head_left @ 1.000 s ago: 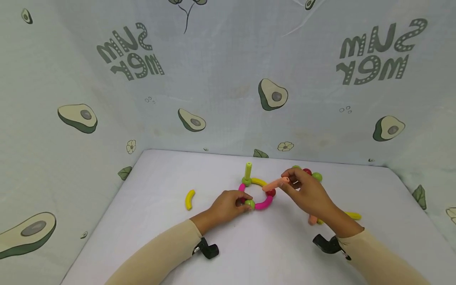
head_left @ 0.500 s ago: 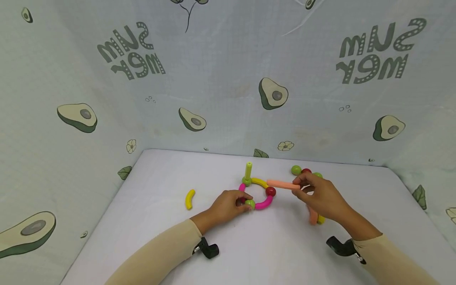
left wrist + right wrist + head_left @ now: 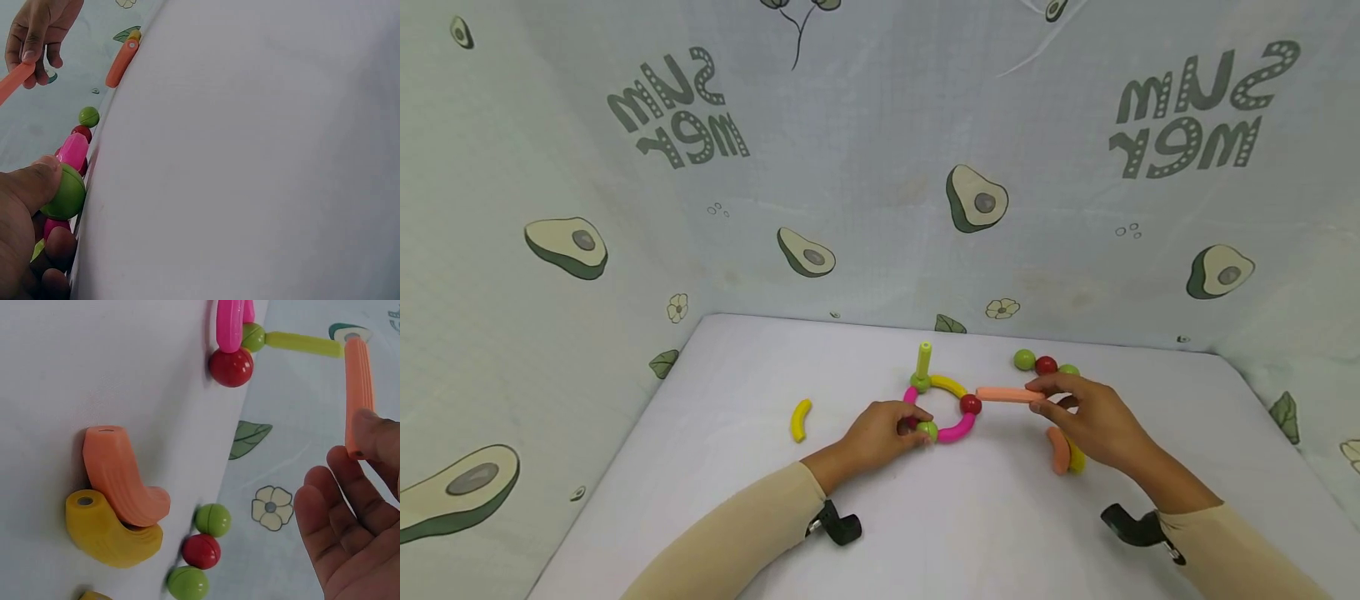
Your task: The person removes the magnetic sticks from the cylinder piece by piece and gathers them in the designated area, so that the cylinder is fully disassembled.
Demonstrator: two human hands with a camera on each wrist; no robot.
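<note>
My left hand (image 3: pixel 877 435) pinches a green ball (image 3: pixel 65 192) at the near side of a ring on the table. Curved pink rods (image 3: pixel 956 429), a curved yellow rod (image 3: pixel 948 384), a red ball (image 3: pixel 971 404) and a second green ball (image 3: pixel 920 382) form the rest of it. A straight lime rod (image 3: pixel 923 359) stands upright on that second ball. Between thumb and fingertips my right hand (image 3: pixel 1093 418) holds a straight ridged orange rod (image 3: pixel 359 394) by one end. It lies nearly level in the head view, its free end overlapping the area just above the red ball.
Several loose pieces lie about: a curved yellow rod (image 3: pixel 801 420) at left, a curved orange rod (image 3: pixel 122 475) against a thick curved yellow one (image 3: pixel 109 534) at right. Behind my right hand, a red ball (image 3: pixel 201 551) sits between two green balls (image 3: pixel 213 520). Printed cloth (image 3: pixel 880 167) hangs behind.
My right hand has moved right, and the orange rod has swung from slanting over the ring to nearly level beside the red ball. My left hand has stayed on the green ball.
</note>
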